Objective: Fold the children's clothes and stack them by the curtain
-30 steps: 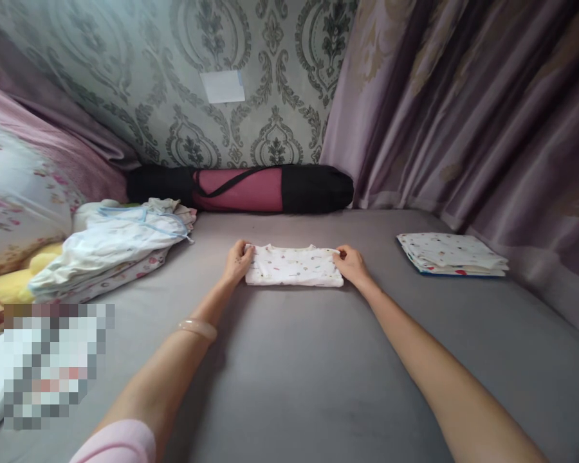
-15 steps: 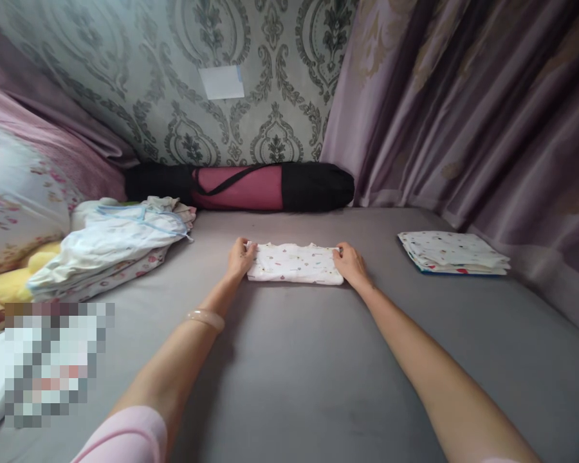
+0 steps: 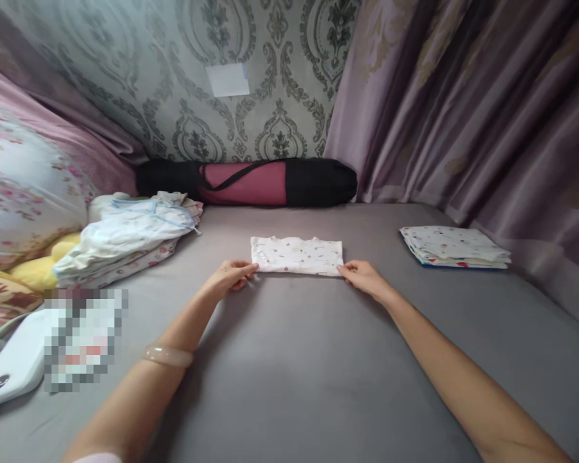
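The left hand (image 3: 232, 275) pinches the near left corner of a folded white printed top (image 3: 296, 254) between thumb and fingers, and the right hand (image 3: 365, 278) grips the near right corner the same way. The top lies flat in the middle, its neckline edge at 12 o'clock. A pale bangle (image 3: 168, 355) circles the left forearm.

Taking the top as the clock's centre, a folded stack of printed clothes (image 3: 456, 245) lies well apart at 3 o'clock, with a blue layer at its bottom. Toward 9 o'clock is a looser clothes pile (image 3: 130, 235) with light-blue trim and ties, beside a yellow plush item (image 3: 41, 263). A floral pillow (image 3: 24, 173) bulges beyond them, between 9 and 10. At 8 o'clock sits a white flat object (image 3: 26, 354); a pixelated patch next to it hides what is there.

Everything rests on a grey sheet (image 3: 289, 386), lightly creased. Damask wallpaper (image 3: 280, 83) with a white paper (image 3: 228, 80) rises at 12, and a purple curtain (image 3: 415, 116) hangs from 1 to 3 o'clock.

Along the wall, toward 11 o'clock, lies a long black-and-maroon carry bag (image 3: 246, 183) with a strap; its contents are hidden.
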Motion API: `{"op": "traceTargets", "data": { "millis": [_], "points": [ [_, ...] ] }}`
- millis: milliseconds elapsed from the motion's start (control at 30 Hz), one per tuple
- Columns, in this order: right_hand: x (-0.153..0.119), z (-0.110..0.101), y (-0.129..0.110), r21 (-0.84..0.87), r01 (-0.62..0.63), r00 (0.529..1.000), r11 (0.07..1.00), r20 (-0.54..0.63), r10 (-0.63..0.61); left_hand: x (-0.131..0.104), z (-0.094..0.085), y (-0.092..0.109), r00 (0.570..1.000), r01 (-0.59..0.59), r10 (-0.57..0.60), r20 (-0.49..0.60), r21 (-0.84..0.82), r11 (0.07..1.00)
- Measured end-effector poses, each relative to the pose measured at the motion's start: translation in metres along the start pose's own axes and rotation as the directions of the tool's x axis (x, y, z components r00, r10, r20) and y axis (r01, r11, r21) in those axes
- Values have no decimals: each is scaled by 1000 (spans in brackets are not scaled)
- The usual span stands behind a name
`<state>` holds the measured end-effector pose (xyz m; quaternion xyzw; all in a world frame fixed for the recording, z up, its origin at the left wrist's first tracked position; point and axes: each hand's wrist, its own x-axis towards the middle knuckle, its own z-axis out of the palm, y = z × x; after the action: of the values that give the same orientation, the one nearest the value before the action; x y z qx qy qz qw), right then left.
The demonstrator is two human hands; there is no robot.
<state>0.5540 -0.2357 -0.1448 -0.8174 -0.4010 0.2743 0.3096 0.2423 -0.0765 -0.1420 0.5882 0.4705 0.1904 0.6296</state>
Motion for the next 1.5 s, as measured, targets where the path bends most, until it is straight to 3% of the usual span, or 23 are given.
{"op": "traceTargets", "data": {
  "millis": [133,233,467,633,700,767,833,900,967,1000,1067,1133,1300,1500],
  "points": [
    [-9,9,-10,184,-78,997,980,43,71,1,11,-1,999,17,-22,-44,-102,995],
    [-11,12,-14,202,-107,994,973,21,105,2,14,0,996,52,-61,-65,-134,990],
    [-10,13,-12,169,-202,979,965,45,197,6,12,-1,988,110,-105,-115,40,993],
    [-6,8,-9,136,-213,976,967,80,204,7,6,-7,993,42,-21,-120,180,983],
    [-5,3,-10,21,-183,982,983,41,183,6,5,-4,978,-32,83,-194,250,968],
    [-4,1,-15,-191,-85,991,978,-121,62,5,8,2,920,-132,265,-288,409,903],
    [-4,6,-26,-406,65,958,912,-231,-171,8,19,10,841,-256,483,-244,607,752],
    [-3,21,-42,-502,272,912,821,-137,-386,13,37,17,777,-403,627,-46,730,553],
    [-2,43,-59,-494,493,846,716,81,-526,22,58,20,729,-525,666,161,756,392],
    [0,54,-66,-487,538,823,688,129,-553,27,68,20,718,-555,657,232,760,338],
    [4,72,-76,-480,577,806,661,199,-558,37,84,18,727,-530,638,256,799,284],
    [10,83,-79,-480,568,817,668,229,-530,48,91,12,753,-474,615,233,840,262],
    [17,87,-71,-467,560,826,685,248,-507,64,87,1,804,-398,556,210,885,241],
    [18,87,-66,-505,523,847,686,215,-487,57,80,3,853,-315,495,164,919,237]
  ]
}}
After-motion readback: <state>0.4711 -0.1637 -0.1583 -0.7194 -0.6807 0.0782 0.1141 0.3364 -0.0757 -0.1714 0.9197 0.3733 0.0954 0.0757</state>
